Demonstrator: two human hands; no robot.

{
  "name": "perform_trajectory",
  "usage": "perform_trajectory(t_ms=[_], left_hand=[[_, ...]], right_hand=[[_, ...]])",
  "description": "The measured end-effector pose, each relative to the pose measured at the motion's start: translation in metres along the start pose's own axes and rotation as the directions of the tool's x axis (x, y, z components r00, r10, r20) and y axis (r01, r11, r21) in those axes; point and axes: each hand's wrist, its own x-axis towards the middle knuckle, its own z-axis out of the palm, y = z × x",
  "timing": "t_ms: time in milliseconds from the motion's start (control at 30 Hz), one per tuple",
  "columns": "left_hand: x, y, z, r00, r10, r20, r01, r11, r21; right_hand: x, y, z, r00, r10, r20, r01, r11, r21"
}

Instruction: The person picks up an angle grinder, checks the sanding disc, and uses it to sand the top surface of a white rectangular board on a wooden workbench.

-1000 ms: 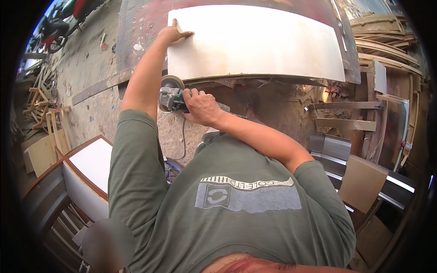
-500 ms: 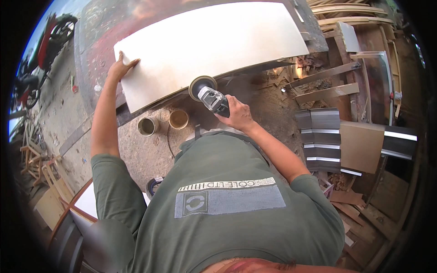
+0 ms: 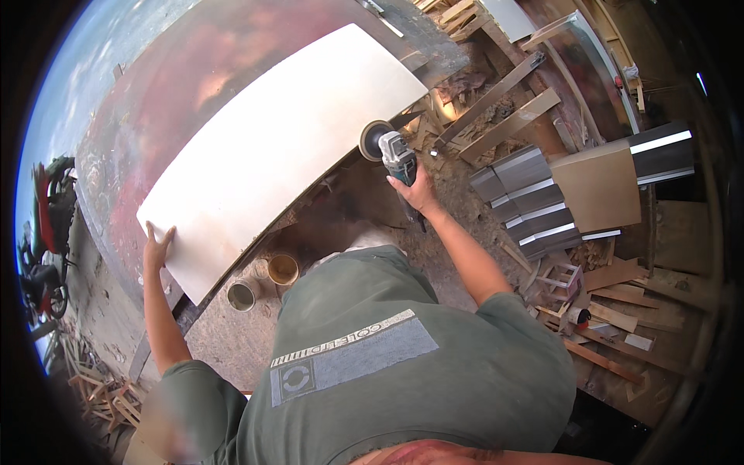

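A large white panel [image 3: 287,147] with a curved outline lies across a stained table [image 3: 182,112] in front of me. My left hand [image 3: 158,245] rests on the panel's left end, thumb and fingers spread apart. In my right hand [image 3: 419,192] is an angle grinder [image 3: 398,157], my fingers wrapped round its dark body. Its round disc [image 3: 373,139] is at the panel's near edge, towards the right end. Whether the disc touches the edge or is just beside it, I cannot tell.
Two open tins [image 3: 242,295] stand on the ground below the panel's near edge. To the right are wooden planks [image 3: 511,124], grey strips with a brown board [image 3: 597,186], and scrap wood. A motorbike [image 3: 50,240] stands at far left.
The grinder has moved right along the panel's near edge, my right arm reaching further out. My view has turned, so the panel now slants up to the right. The left hand stays at its left end.
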Motion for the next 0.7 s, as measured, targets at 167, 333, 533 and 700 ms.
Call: perform_trajectory(t_ms=[167, 333, 533, 700], left_hand=[[-0.004, -0.008, -0.006, 1.000, 0.005, -0.023, -0.004, 0.999, 0.052], [-0.016, 0.017, 0.008, 0.981, -0.010, -0.195, 0.097, 0.892, 0.442], [-0.119, 0.164, 0.108, 0.932, 0.326, -0.158, -0.261, 0.907, 0.330], [-0.172, 0.231, 0.159, 0.872, 0.427, -0.240, -0.349, 0.885, 0.308]], right_hand=[[0.067, 0.045, -0.049, 0.978, 0.150, -0.146, -0.140, 0.987, 0.080], [0.158, 0.039, -0.109, 0.883, 0.455, 0.119, -0.463, 0.798, 0.386], [0.248, 0.000, -0.130, 0.839, 0.453, 0.301, -0.504, 0.856, 0.118], [0.317, -0.005, -0.106, 0.830, 0.411, 0.377, -0.461, 0.886, 0.050]])
